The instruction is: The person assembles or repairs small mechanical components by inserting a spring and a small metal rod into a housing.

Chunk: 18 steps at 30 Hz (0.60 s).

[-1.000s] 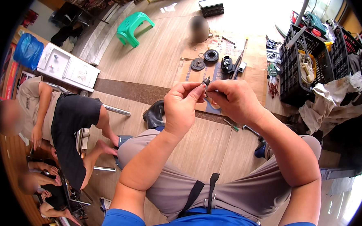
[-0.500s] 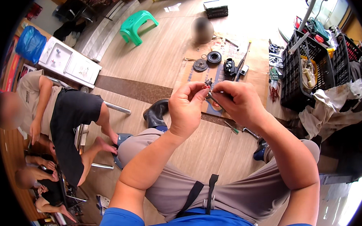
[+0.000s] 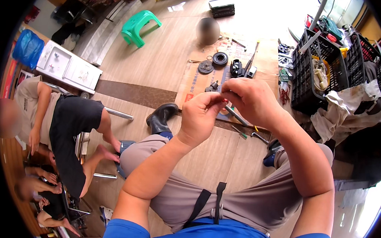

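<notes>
My left hand (image 3: 199,120) and my right hand (image 3: 255,102) meet above the front edge of a cardboard sheet (image 3: 265,72). Thumb and fingers are pinched on both, fingertips almost touching. A small red bit (image 3: 225,100) shows between them; the rest of that piece is hidden by the fingers. Under my right hand a grey metal rod (image 3: 237,115) slants down to the right; whether the hand holds it, I cannot tell. Beyond the hands on the cardboard are a black ring-shaped wheel (image 3: 220,59), a dark round disc (image 3: 206,67) and a black blocky part (image 3: 236,68).
Black plastic crates (image 3: 311,74) with tools and a draped cloth (image 3: 349,110) stand at right. A green-handled screwdriver (image 3: 239,132) and a wrench-like tool (image 3: 259,137) lie on the floor. A green stool (image 3: 140,27) stands far left; a seated person (image 3: 74,129) is at left.
My right hand has turned and its fingers have curled over toward my left fingertips. The slanted rod shows lower beneath it. The whole view has shifted slightly.
</notes>
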Each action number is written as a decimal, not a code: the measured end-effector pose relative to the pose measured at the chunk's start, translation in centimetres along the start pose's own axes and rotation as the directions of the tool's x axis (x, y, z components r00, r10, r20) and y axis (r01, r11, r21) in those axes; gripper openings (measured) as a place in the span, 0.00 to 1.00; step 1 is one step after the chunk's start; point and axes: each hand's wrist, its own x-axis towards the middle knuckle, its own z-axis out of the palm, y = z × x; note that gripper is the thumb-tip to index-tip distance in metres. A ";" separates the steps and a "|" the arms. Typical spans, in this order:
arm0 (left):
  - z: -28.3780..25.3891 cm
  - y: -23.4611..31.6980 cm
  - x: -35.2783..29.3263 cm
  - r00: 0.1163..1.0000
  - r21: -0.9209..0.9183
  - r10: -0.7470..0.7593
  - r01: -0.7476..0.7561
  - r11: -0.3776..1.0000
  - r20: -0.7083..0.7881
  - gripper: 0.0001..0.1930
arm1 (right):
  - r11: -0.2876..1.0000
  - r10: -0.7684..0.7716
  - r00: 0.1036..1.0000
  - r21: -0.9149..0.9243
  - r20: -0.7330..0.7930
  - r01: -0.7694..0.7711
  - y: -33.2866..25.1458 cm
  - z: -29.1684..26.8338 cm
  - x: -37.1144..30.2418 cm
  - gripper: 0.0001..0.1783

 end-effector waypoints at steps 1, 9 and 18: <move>0.0 0.0 0.0 1.000 -0.001 0.002 -0.002 1.000 0.004 0.08 | 0.999 0.035 0.999 0.040 -0.017 -0.035 0.1 -0.1 0.1 0.07; -0.3 0.3 0.2 0.968 -0.308 -0.215 0.246 0.919 0.132 0.08 | 0.912 0.256 0.965 0.318 0.048 -0.258 0.8 0.0 0.2 0.07; -1.5 0.2 0.9 0.983 -0.552 -0.154 0.184 0.813 0.100 0.07 | 0.626 0.380 0.902 0.661 0.204 -0.413 1.1 1.9 0.0 0.07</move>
